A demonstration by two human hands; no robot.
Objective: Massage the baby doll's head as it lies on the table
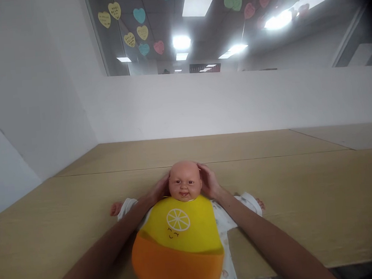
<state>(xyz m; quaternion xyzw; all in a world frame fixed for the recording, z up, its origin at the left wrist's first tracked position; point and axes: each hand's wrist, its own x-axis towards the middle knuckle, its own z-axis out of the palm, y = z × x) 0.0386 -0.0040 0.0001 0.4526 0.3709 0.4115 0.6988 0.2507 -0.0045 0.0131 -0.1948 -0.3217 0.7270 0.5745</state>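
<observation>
Baby doll [185, 183] lies face up on the wooden table [306, 198], at the near edge, in the middle of the view, head pointing to the far wall [186, 107]. Bald head, mouth slightly open. White patterned clothes [228, 256], sleeves spread out to both sides, small doll hands showing past the cuffs.

Bib [178, 252] lies over the chest, top edge under the chin: yellow upper part, orange pocket [178, 267] at the bottom. Print on the yellow: white citrus slice [178, 219], below it a little dark line face with closed eyes and a smile.

Left hand [161, 188] at one side of the doll's head, right hand [209, 182] at the other, both up against it. Fingers run behind the head and neck, mostly hidden; cannot tell whether either hand is clenched, pinching something or just cupping. Bare forearms cross over the doll's sleeves.

Window [197, 35] above the wall has paper hearts [114, 10] in yellow, blue, green and pink. Several yellow ones carry handwriting in short lines, too small to read. Bright ceiling lights [197, 6] show in the glass. Right edge of view dark, blurred.
</observation>
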